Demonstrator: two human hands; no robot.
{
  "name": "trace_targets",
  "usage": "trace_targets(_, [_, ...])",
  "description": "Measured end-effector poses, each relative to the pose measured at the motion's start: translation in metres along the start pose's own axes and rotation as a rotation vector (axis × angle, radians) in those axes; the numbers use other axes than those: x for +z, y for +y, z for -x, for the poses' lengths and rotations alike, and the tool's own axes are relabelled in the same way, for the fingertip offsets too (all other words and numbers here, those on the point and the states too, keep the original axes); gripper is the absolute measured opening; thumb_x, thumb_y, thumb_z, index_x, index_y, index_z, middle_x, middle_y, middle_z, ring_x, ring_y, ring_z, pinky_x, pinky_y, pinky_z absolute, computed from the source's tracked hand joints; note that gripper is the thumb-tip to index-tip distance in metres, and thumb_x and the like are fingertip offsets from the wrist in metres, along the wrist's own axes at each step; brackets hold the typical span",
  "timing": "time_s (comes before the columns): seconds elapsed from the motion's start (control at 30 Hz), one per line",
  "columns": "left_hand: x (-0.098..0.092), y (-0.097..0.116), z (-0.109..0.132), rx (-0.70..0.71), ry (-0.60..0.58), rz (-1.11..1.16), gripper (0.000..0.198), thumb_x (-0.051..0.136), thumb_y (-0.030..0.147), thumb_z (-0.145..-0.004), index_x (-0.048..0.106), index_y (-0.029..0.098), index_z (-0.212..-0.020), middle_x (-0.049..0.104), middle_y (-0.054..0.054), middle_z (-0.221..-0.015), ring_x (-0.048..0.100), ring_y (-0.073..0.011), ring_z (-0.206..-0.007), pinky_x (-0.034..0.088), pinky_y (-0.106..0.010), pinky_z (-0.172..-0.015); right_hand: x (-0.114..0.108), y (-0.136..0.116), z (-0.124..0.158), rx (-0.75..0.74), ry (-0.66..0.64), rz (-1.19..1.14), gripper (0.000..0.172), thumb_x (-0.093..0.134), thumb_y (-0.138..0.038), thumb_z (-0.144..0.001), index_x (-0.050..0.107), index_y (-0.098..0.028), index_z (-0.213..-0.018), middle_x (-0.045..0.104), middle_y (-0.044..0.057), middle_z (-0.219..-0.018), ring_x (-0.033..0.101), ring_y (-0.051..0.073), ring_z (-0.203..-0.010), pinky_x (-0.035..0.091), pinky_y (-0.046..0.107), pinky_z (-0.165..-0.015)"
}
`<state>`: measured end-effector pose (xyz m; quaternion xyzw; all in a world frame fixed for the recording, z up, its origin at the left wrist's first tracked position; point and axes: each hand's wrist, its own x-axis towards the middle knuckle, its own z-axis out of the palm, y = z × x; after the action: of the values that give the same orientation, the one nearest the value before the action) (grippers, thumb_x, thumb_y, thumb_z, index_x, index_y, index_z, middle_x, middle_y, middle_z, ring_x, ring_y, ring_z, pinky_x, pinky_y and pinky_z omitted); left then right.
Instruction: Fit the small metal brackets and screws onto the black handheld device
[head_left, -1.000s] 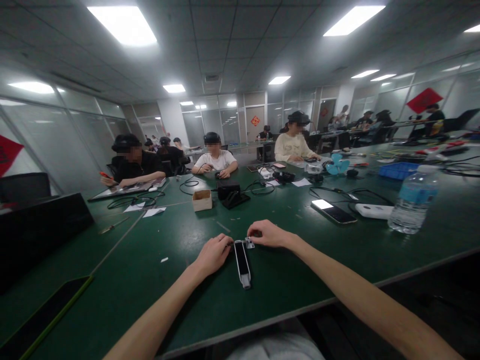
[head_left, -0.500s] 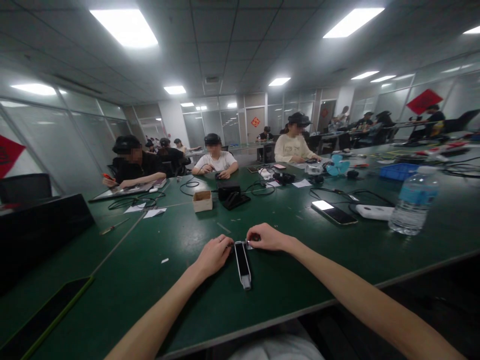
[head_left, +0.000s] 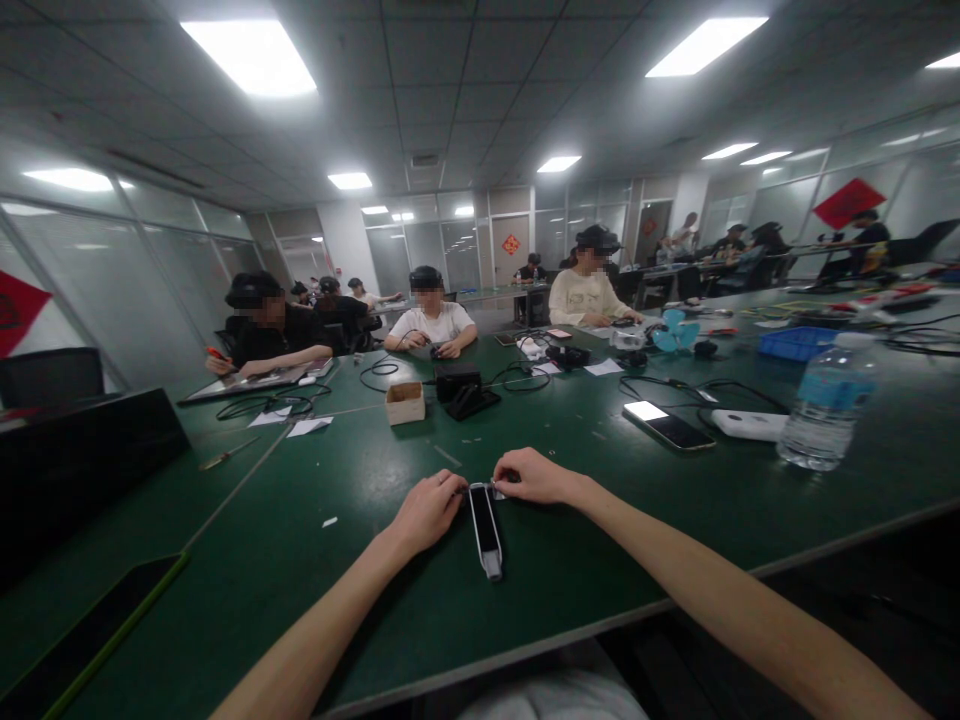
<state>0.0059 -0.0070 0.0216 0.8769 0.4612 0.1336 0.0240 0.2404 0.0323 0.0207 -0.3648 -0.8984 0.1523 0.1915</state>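
A narrow device (head_left: 486,525) with a black face and a white rim lies lengthwise on the green table (head_left: 360,620), pointing towards me. At its far left corner is my left hand (head_left: 431,510), its fingers curled together around something too small and hidden to make out. My right hand (head_left: 534,476) is closed in a pinch at the far right corner, beside a small pale piece (head_left: 500,492) at the fingertips. What exactly the right fingers grip is not clear.
Beyond my hands stand a small open box (head_left: 405,402) and a black device (head_left: 457,388). To the right are a phone (head_left: 667,425), a white case (head_left: 748,425) and a water bottle (head_left: 829,400). A green-edged mat (head_left: 97,630) lies front left. People sit across the table.
My right fingers have shifted very slightly at the device's far right corner. The left hand and the device look the same.
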Motion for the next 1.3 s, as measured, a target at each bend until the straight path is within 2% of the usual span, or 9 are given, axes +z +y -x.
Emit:
trace_targets(0.23, [0.0021,-0.0014,-0.0001,-0.008,-0.001,-0.007,0.024,0.040,0.019,-0.090,0.055,0.022,-0.108,0.059,-0.004,-0.106,0.058,-0.0171,-0.092,0.045,-0.029,-0.082,-0.0010,-0.0015,0.0000,-0.075,0.042,0.072,0.023,0.052,-0.032,-0.088,0.069,-0.016,-0.088,0.065,0.005,-0.085,0.058,0.016,-0.079,0.044,0.028,-0.074])
trace_targets(0.5, [0.0009,-0.0005,-0.0001,0.000,0.006,-0.007,0.023,0.040,0.020,-0.091,0.055,0.023,-0.108,0.059,-0.004,-0.106,0.058,-0.0171,-0.090,0.045,-0.029,-0.080,0.0006,-0.0012,0.0000,-0.020,0.030,-0.022,0.018,0.054,-0.028,-0.086,0.066,-0.016,-0.092,0.065,0.003,-0.085,0.058,0.014,-0.074,0.044,0.025,-0.067])
trace_targets(0.7, [0.0008,-0.0002,0.0001,0.010,0.017,-0.009,0.022,0.041,0.020,-0.091,0.055,0.023,-0.107,0.059,-0.003,-0.105,0.058,-0.0166,-0.089,0.045,-0.028,-0.078,-0.0035,-0.0020,0.0020,-0.003,-0.017,-0.073,0.020,0.060,-0.032,-0.082,0.065,-0.016,-0.091,0.064,0.003,-0.085,0.057,0.013,-0.073,0.044,0.024,-0.065])
trace_targets(1.3, [-0.0005,0.0017,-0.0003,-0.001,0.000,0.006,0.023,0.040,0.020,-0.091,0.056,0.022,-0.108,0.059,-0.004,-0.106,0.058,-0.0168,-0.090,0.045,-0.028,-0.078,0.0001,0.0026,0.0010,0.010,0.002,-0.043,0.019,0.061,-0.033,-0.081,0.065,-0.015,-0.086,0.062,0.003,-0.082,0.056,0.014,-0.072,0.043,0.024,-0.064])
